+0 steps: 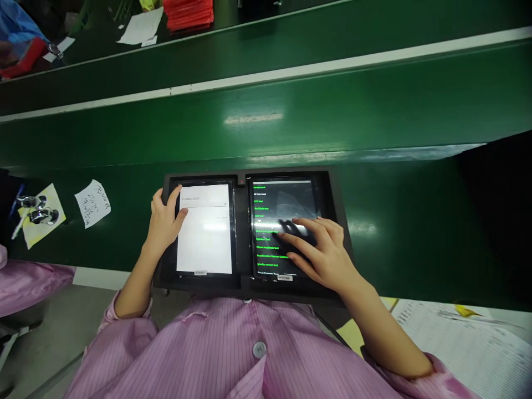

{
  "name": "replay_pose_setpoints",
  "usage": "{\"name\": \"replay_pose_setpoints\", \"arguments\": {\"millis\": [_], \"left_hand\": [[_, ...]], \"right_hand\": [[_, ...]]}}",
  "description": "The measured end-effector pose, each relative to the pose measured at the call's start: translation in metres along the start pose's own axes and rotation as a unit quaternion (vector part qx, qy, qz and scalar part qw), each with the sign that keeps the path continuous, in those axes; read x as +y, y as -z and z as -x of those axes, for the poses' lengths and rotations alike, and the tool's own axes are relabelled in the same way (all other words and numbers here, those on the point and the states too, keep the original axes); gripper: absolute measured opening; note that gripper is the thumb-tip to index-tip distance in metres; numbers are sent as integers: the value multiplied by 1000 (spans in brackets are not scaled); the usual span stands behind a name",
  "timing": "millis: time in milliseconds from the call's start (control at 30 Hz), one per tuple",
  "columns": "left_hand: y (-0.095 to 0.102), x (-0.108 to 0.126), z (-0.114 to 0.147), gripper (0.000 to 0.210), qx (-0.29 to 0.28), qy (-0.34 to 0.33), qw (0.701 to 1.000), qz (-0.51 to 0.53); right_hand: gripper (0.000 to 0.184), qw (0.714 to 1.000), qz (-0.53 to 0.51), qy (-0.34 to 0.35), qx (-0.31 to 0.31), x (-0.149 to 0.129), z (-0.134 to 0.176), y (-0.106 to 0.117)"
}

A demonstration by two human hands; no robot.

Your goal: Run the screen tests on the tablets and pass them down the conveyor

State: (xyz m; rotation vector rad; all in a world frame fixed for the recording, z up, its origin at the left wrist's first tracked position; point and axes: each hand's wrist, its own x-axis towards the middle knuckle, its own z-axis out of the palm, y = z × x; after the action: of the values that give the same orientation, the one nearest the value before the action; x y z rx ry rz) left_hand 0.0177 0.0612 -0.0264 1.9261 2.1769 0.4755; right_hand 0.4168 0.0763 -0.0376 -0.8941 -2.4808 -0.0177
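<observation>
Two tablets lie side by side in a black tray (244, 249) at the bench's near edge. The left tablet (203, 244) shows a mostly white screen with a line of text near its top. My left hand (165, 219) rests at that tablet's upper left edge, thumb and fingers apart, the thumb over the screen. On the right tablet (270, 263), a dark screen carries a list of green test names. My right hand (322, 249) is spread over this screen, fingertips pointing left near the list. Whether its fingertips touch the glass I cannot tell.
A handwritten note (93, 204) and a yellow paper (44, 219) with shiny metal objects (39, 210) lie to the left. Red stacked items (188, 14) sit across the green bench (266, 133). A lined sheet (469, 343) is at lower right. Another person's pink sleeve (29, 282) shows at left.
</observation>
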Motion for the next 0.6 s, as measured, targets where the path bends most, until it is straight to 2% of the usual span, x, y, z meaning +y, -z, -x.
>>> {"name": "replay_pose_setpoints", "arguments": {"millis": [167, 367, 600], "left_hand": [[-1, 2, 5, 87, -9, 0, 999, -48], [-4, -4, 7, 94, 40, -38, 998, 36], [-2, 0, 8, 88, 16, -14, 1000, 1]], "right_hand": [[25, 1000, -4, -1, 2, 1, 0, 0], [25, 1000, -13, 3, 2, 2, -3, 1], [24, 1000, -17, -7, 12, 1, 0, 2]]}}
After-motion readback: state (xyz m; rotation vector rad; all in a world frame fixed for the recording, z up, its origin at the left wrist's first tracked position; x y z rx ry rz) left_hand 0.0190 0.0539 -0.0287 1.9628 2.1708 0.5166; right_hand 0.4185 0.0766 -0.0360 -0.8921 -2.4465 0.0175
